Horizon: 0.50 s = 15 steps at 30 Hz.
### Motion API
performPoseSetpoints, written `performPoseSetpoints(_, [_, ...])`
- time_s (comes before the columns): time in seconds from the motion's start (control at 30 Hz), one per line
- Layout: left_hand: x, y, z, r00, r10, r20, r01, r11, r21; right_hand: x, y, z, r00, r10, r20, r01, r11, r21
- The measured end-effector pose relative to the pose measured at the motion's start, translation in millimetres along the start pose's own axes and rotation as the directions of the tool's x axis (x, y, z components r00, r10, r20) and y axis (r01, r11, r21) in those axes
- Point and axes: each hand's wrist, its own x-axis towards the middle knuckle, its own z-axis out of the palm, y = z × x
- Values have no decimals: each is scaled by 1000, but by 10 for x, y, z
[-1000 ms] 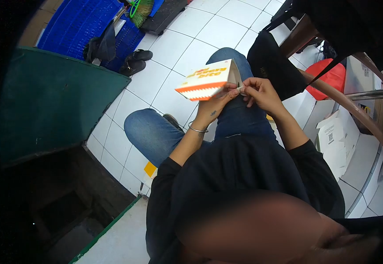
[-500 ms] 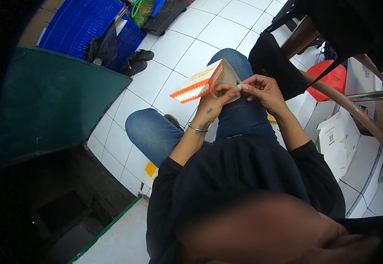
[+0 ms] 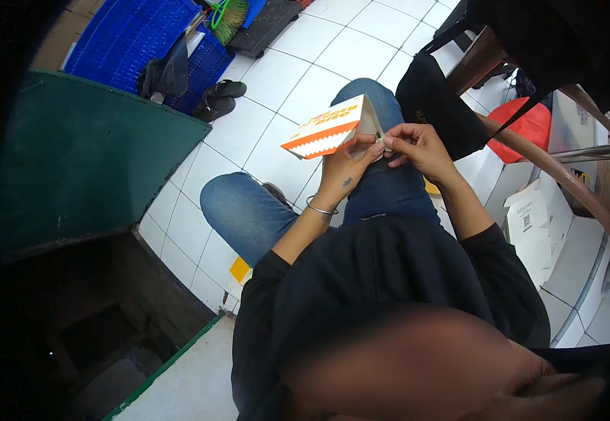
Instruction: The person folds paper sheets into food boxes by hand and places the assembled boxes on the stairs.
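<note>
A printed cardboard box (image 3: pixel 327 130), white and orange with a zigzag band along one side, is held above my knee. My left hand (image 3: pixel 352 165) grips it from beneath at its open end, with the thumb pointing toward the right. My right hand (image 3: pixel 417 149) pinches at a pale edge or flap of the same end, its thumb and forefinger meeting close to the left thumb. What lies between those fingertips is too small to make out clearly. Part of the left fingers is hidden behind the box.
A green panel (image 3: pixel 101 168) stands at the left beside a dark opening. Blue plastic crates (image 3: pixel 129 42) and black shoes (image 3: pixel 217 102) are beyond it. A black bag (image 3: pixel 438 109) hangs by a brown chair frame (image 3: pixel 557 165) at right. An unfolded white carton (image 3: pixel 533 224) lies nearby.
The box has turned so that more of its lettered face shows. My left wrist has rotated and shifted slightly right; the right hand stays pinched at the same end.
</note>
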Motion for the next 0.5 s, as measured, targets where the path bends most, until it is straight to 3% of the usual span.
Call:
performPoseSetpoints(0.13, [6, -3, -29, 994, -101, 37, 105, 985, -136, -23, -43, -26, 999, -29, 30, 31, 998, -63])
performPoseSetpoints(0.23, [43, -37, -86, 993, -59, 107, 78, 980, -182, -20, -51, -38, 997, -73, 11, 73, 996, -49])
performPoseSetpoints(0.33, [51, -66, -52, 990, -71, 122, 110, 929, -352, -46, -35, 18, 994, -109, -18, 109, 994, -11])
performPoseSetpoints(0.5, [3, -41, 52, 997, 78, -25, -82, 941, -330, -102, -62, 162, 981, -184, -67, 176, 978, -108])
